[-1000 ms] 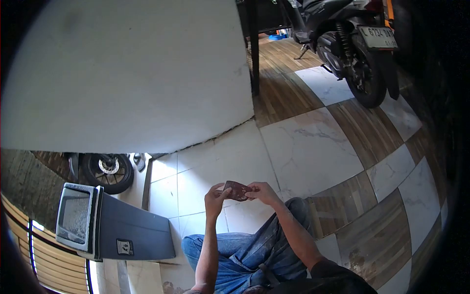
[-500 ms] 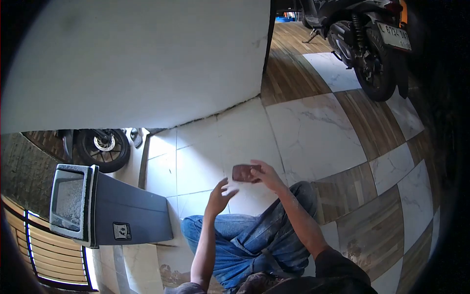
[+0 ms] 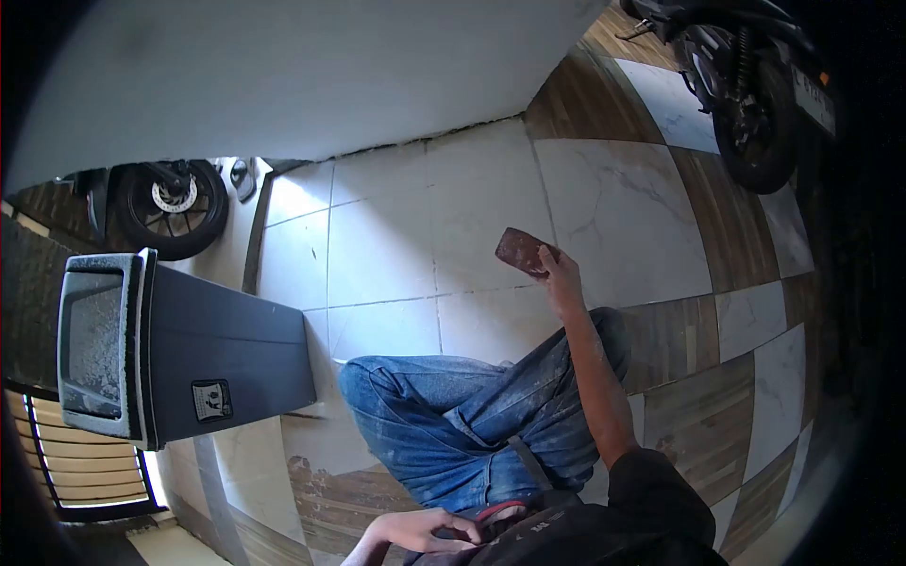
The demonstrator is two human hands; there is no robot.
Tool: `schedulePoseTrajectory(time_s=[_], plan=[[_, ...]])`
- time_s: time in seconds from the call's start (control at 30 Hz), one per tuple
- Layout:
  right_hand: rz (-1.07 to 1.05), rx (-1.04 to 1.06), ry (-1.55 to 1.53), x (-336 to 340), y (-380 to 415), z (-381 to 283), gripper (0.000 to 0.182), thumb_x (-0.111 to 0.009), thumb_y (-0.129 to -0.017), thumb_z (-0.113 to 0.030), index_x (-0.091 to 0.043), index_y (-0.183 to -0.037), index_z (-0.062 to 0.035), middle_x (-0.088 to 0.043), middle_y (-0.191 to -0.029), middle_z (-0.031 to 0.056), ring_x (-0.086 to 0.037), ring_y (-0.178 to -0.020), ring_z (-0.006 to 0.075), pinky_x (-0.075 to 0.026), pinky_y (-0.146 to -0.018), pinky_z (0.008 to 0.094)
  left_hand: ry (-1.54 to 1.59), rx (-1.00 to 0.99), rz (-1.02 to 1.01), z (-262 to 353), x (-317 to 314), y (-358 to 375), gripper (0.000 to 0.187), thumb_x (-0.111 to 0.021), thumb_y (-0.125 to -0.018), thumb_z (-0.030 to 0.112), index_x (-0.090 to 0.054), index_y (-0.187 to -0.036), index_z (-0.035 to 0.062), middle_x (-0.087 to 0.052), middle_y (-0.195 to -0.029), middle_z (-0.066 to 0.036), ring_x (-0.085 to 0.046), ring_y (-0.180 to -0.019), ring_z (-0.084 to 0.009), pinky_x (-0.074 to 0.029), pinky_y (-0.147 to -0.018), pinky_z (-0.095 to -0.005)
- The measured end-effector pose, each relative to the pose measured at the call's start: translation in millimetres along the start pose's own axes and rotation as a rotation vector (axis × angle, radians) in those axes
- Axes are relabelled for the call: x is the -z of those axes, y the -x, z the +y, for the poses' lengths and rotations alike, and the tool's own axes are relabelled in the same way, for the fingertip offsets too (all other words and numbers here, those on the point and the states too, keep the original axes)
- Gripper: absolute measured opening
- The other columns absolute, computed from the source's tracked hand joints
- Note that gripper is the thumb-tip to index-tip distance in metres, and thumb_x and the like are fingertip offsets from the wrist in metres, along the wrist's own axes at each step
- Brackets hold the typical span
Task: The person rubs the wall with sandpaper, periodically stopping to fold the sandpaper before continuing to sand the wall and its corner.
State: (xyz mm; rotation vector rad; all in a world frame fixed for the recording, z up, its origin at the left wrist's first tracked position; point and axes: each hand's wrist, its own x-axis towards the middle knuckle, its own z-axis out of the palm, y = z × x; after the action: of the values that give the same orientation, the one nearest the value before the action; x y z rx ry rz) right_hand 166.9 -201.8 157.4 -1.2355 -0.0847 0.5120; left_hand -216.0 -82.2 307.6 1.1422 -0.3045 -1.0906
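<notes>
My right hand (image 3: 561, 282) is closed on a flat reddish-brown block (image 3: 522, 251) with rounded corners and pale specks. Fingers and thumb grip its right end, and it is held out over the white floor tiles, beyond my bent knee. Drawn back to my waist, my left hand (image 3: 425, 530) rests against the dark shirt (image 3: 576, 533), fingers loosely bent and apart, with no object visible in them. Close by it is a patch of red-edged cloth (image 3: 500, 510). My legs are folded in dusty blue jeans (image 3: 434, 415).
A grey bin (image 3: 231, 344) with a dusty lid stands at my left. A pale wall (image 3: 311, 75) rises in front. One motorcycle (image 3: 750, 104) is parked at upper right; another's wheel (image 3: 173, 209) shows at left. White and wood-look tiles (image 3: 623, 208) cover the floor.
My left hand has gone from beside the block back to my waist. My right hand has carried the block up and to the right, tilting it. The view has shifted.
</notes>
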Motion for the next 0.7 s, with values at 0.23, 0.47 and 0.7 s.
schedulePoseTrajectory(time_s=[0.23,0.47,0.7], plan=[[0.089,-0.053,-0.216,-20,8,-9,0.047,-0.061,-0.09,-0.025,-0.044,-0.123,0.0046,-0.056,-0.109,0.0122,-0.061,-0.096,0.0224,-0.056,-0.082,0.0379,-0.04,0.264,-0.164,5,34,34,0.029,-0.053,-0.094,0.025,-0.06,-0.106,-0.0008,-0.065,-0.093,-0.011,-0.06,-0.084,-0.0189,-0.046,-0.077,-0.0302],[-0.383,-0.175,0.337,-81,7,-27,0.032,-0.066,-0.086,-0.018,-0.059,-0.109,0.0032,-0.063,-0.094,0.0084,-0.061,-0.076,0.0151,-0.053,-0.06,0.0295,-0.475,-0.397,1.485,29,184,-1,0.044,-0.069,-0.08,0.015,-0.053,-0.118,0.0,-0.056,-0.116,-0.016,-0.055,-0.107,-0.0286,-0.043,-0.09,-0.0372],[-0.658,-0.312,0.674,-126,-28,-48,0.026,-0.061,-0.09,-0.02,-0.062,-0.104,0.0017,-0.064,-0.083,0.0055,-0.059,-0.066,0.0116,-0.051,-0.057,0.0261,-0.208,-0.385,1.182,57,313,-34,0.042,-0.071,-0.081,0.019,-0.059,-0.117,0.0001,-0.067,-0.103,-0.014,-0.064,-0.092,-0.0215,-0.05,-0.083,-0.0301]])
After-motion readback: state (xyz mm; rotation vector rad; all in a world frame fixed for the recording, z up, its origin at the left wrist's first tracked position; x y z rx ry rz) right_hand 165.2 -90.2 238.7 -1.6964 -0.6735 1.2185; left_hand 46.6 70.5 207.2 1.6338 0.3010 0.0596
